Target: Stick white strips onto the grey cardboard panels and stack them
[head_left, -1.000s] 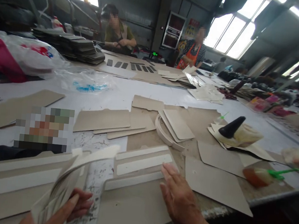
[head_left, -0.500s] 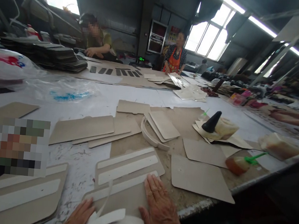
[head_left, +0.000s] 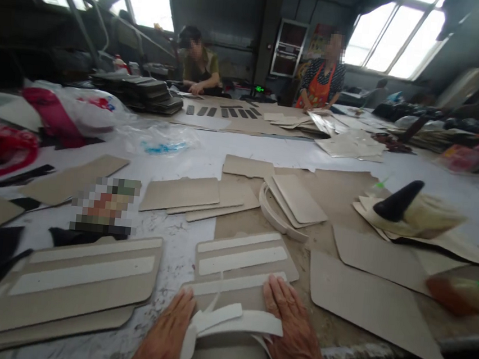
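Observation:
My left hand [head_left: 168,322] lies at the left edge of a beige-grey panel [head_left: 249,296], fingers stretched and flat. At its right edge my right hand [head_left: 293,326] rests with straight fingers, the fingertips on a white strip [head_left: 229,284] along the panel's top. Between my hands, loose curved white strips [head_left: 242,322] arch above the panel; their ends lie beside or behind my hands. I cannot tell whether a thumb holds them. Just beyond lies another panel [head_left: 249,254] with two pale strips on it.
Striped panels [head_left: 94,284] lie in a stack at left. Plain panels [head_left: 364,293] lie at right, near the table edge [head_left: 358,352]. Further back are a coil of white strip [head_left: 274,216], a black cone [head_left: 400,200] and plastic bags [head_left: 162,138]. Two people work across the table.
My view has turned to the right less and more to the left, so things sit further right in the picture. Both hands stay on the panel; the curved white strips now show more fully between them.

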{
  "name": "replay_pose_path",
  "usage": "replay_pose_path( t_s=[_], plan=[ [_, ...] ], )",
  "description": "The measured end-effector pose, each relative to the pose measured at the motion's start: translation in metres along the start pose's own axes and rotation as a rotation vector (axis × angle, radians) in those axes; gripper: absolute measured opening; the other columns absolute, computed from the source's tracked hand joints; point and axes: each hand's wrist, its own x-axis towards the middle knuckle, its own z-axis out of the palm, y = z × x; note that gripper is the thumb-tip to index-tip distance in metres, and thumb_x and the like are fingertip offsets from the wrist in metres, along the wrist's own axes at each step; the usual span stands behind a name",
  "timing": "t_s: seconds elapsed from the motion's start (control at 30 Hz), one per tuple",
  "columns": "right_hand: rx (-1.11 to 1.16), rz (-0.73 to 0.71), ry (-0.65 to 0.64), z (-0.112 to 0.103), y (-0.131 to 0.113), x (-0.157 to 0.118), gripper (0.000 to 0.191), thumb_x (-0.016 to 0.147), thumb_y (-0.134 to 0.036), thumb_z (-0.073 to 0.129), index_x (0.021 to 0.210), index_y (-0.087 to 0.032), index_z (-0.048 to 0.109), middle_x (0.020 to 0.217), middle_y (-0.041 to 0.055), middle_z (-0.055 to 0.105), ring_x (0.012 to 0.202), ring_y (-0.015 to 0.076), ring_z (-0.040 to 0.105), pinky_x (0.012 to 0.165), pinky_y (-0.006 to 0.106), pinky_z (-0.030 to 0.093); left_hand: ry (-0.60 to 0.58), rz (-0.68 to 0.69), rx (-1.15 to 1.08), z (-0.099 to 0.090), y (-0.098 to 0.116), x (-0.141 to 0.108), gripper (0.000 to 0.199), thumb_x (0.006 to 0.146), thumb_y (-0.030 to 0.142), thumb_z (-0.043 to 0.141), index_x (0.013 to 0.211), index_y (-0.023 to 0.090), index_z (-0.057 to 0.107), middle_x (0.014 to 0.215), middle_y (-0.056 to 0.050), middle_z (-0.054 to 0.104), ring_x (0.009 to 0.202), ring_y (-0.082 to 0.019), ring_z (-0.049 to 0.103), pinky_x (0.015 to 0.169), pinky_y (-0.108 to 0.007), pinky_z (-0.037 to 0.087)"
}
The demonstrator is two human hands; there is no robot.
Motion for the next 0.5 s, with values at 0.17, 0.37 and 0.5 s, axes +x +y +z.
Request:
replay_pose_path(
  t_s=[0.17, 0.37, 0.5],
  plan=[
    [-0.012, -0.047, 0.062, 0.003, 0.003, 0.001, 0.054, 0.086, -0.026, 0.041, 0.135, -0.006, 0.035, 0.13, 0.0172, 0.05, 0.125, 0.0303, 0.039, 0.097, 0.045, 0.035, -0.079, -0.073, 0.034, -0.013, 0.013, 0.005, 0.062, 0.065, -0.002, 0.035, 0.127, 0.0, 0.034, 0.129, -0.02, 0.049, 0.125, -0.023, 0.038, 0.095, -0.032, 0.045],
    [-0.044, -0.052, 0.049, -0.002, 0.002, 0.004, 0.055, 0.088, -0.037, 0.043, 0.133, -0.007, 0.039, 0.128, 0.0164, 0.053, 0.122, 0.0297, 0.043, 0.097, 0.043, 0.034, -0.068, -0.078, 0.037, -0.008, 0.014, 0.001, 0.077, 0.065, -0.003, 0.033, 0.138, -0.002, 0.009, 0.13, -0.021, 0.048, 0.126, -0.025, 0.036, 0.095, -0.034, 0.046],
    [-0.088, -0.042, 0.014, -0.009, -0.001, 0.007, 0.056, 0.087, -0.041, 0.046, 0.129, -0.005, 0.043, 0.127, 0.0168, 0.053, 0.121, 0.0291, 0.045, 0.095, 0.043, 0.039, 0.017, -0.044, 0.044, 0.004, 0.009, -0.003, 0.078, 0.066, -0.003, 0.031, 0.139, -0.001, 0.004, 0.125, -0.022, 0.052, 0.12, -0.025, 0.045, 0.09, -0.033, 0.048]
  ],
)
